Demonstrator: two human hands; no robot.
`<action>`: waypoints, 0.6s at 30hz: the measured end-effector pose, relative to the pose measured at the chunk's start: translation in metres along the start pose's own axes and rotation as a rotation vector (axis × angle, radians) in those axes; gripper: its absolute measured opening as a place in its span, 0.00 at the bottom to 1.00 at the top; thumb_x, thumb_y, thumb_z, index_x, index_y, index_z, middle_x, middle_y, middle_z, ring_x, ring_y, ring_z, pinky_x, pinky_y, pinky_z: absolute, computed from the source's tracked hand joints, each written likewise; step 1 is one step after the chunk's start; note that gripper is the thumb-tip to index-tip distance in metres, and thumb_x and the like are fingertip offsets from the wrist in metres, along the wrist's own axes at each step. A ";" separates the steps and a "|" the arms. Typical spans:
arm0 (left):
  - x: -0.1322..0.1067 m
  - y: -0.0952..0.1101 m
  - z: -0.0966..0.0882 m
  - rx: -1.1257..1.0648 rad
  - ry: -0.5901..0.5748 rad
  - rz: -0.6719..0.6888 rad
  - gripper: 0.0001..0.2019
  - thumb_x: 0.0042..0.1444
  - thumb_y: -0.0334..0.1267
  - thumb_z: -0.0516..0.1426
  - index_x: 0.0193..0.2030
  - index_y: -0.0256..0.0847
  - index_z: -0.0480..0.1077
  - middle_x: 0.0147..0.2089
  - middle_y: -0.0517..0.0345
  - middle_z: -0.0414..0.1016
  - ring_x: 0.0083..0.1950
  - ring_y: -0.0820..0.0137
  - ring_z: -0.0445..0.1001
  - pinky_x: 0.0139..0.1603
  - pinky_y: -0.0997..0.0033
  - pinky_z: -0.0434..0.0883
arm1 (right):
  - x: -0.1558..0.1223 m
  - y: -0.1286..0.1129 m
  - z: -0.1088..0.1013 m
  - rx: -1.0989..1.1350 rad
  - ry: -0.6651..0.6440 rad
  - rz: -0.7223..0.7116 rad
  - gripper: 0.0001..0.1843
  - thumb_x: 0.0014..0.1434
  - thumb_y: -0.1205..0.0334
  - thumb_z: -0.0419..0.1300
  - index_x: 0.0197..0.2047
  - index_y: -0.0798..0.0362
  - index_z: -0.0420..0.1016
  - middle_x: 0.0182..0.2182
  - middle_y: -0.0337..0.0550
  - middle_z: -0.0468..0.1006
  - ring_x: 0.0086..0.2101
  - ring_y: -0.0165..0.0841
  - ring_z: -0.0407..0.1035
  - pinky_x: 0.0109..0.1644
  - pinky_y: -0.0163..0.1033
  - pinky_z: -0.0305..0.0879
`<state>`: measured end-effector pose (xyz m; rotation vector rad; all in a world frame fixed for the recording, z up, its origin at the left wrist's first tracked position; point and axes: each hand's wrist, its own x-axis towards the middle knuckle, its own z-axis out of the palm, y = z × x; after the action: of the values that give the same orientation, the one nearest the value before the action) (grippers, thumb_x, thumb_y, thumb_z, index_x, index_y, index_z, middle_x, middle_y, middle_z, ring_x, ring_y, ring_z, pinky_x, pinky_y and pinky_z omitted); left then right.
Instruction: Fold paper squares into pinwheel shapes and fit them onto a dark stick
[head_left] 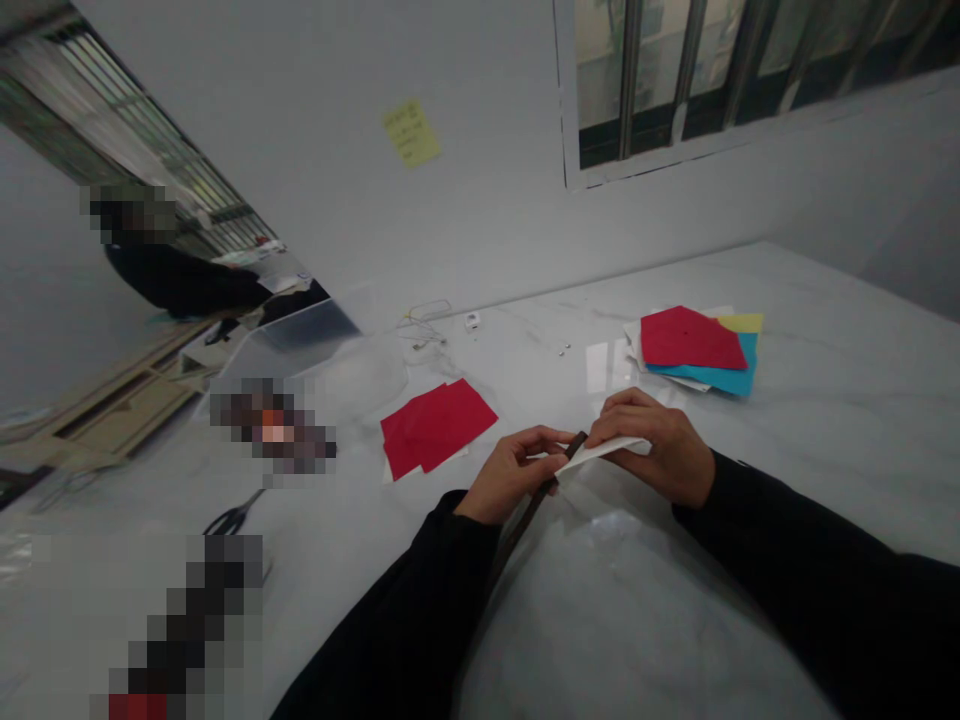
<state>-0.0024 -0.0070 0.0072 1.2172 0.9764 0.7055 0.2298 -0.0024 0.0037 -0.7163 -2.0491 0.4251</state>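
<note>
Left grip (512,475) clenched dark strip (541,490) | right grip (651,447) clenched white paper (607,452) | I logged paper's long axis crosswise between grips, nearer right, above worktop (675,570)

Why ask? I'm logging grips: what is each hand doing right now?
Left hand: closed, holding a dark strip against the end of the white paper.
Right hand: closed, holding the white paper.

red paper sheets (439,428) — coloured paper stack (694,338) | black-handled scissors (232,518) | yellow sticky note (411,133)
</note>
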 end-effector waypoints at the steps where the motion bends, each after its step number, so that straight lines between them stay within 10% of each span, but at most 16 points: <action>1: 0.000 0.000 0.000 0.003 0.002 0.002 0.18 0.52 0.44 0.67 0.48 0.40 0.77 0.35 0.57 0.75 0.29 0.77 0.69 0.31 0.76 0.65 | 0.000 0.000 0.000 -0.003 0.000 0.007 0.04 0.64 0.63 0.62 0.39 0.49 0.80 0.35 0.40 0.83 0.41 0.37 0.70 0.48 0.45 0.68; 18: -0.002 -0.001 -0.001 0.033 -0.027 -0.010 0.20 0.52 0.44 0.66 0.50 0.38 0.76 0.36 0.56 0.76 0.28 0.77 0.69 0.29 0.75 0.63 | -0.003 -0.005 0.000 -0.004 -0.005 0.083 0.07 0.64 0.59 0.61 0.39 0.48 0.81 0.34 0.42 0.83 0.40 0.38 0.73 0.45 0.45 0.71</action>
<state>-0.0038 -0.0087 0.0069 1.2469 0.9740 0.6658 0.2295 -0.0080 0.0045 -0.8054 -2.0305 0.4697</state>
